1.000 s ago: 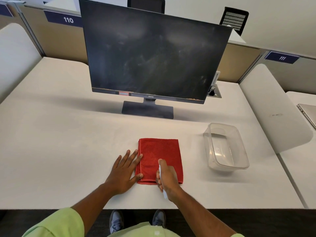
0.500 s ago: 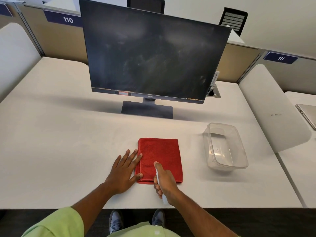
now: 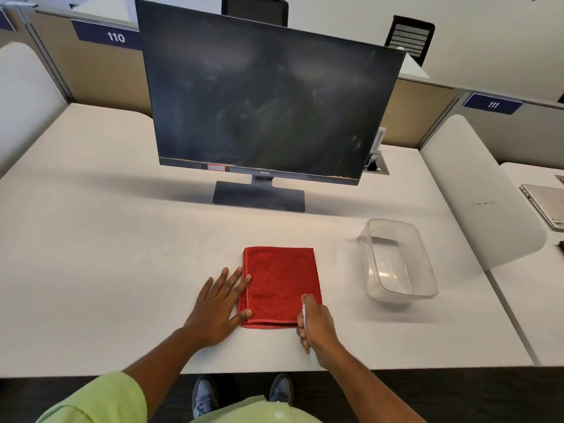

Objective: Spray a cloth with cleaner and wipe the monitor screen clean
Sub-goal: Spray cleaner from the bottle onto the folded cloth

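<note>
At near desk edge, red cloth lay folded flat, well short of monitor. Left hand rested with fingers straight and spread, thumb and fingertips on cloth's left edge, likely pinning it against shifting. Right hand curled round small white spray bottle, poised over cloth's near right corner, apparently to wet it. Screen looked smeared, unwiped. White desk also carried clear plastic container at right; numbered partitions stood behind.

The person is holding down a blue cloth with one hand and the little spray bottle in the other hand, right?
Nearly. The cloth is red, not blue, as the head view shows. The left hand rests flat at its edge, and the right hand grips the little spray bottle.
</note>
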`<state>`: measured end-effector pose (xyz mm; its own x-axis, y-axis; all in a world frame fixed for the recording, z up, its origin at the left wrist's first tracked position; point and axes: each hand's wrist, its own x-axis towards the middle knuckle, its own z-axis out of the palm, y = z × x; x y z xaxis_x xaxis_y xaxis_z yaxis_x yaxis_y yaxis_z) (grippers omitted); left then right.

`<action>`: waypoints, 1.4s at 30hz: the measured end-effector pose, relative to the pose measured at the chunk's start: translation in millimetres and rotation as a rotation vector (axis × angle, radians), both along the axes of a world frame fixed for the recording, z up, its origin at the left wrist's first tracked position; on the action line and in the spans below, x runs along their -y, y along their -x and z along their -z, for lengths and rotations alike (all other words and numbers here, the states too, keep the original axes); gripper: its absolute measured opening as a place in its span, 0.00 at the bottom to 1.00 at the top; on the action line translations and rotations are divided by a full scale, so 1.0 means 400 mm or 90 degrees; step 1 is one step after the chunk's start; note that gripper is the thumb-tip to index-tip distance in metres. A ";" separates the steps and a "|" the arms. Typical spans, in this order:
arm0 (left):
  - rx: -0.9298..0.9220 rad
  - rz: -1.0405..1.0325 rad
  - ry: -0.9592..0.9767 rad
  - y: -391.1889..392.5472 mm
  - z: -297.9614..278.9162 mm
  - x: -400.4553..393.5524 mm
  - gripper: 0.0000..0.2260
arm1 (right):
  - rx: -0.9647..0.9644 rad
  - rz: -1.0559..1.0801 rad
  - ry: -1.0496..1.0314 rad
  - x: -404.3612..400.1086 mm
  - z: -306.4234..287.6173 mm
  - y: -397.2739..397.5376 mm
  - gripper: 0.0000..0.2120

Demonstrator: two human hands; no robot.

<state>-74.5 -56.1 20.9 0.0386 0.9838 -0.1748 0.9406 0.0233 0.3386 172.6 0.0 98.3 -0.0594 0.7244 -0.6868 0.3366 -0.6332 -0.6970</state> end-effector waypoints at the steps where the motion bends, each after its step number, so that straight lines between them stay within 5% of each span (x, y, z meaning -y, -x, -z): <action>1: 0.001 0.000 0.001 -0.001 0.001 0.000 0.34 | 0.002 0.009 -0.002 -0.004 0.003 -0.013 0.21; 16: 0.013 0.002 -0.005 0.000 0.000 0.002 0.34 | 0.016 0.063 -0.033 -0.070 -0.027 -0.018 0.28; 24: 0.008 0.004 0.004 0.000 -0.003 0.000 0.35 | 0.027 0.028 -0.049 -0.126 -0.067 0.029 0.29; 29: -0.002 0.005 0.001 0.000 -0.005 0.001 0.35 | -0.005 -0.008 -0.046 -0.112 -0.078 0.075 0.21; 42: 0.001 -0.001 0.001 -0.003 -0.003 0.002 0.34 | -0.017 -0.147 -0.069 -0.038 -0.061 0.168 0.28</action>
<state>-73.4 -56.9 22.2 0.0373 0.9838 -0.1756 0.9402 0.0249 0.3396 105.3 15.1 122.8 -0.2496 0.7590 -0.6014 0.4441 -0.4622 -0.7676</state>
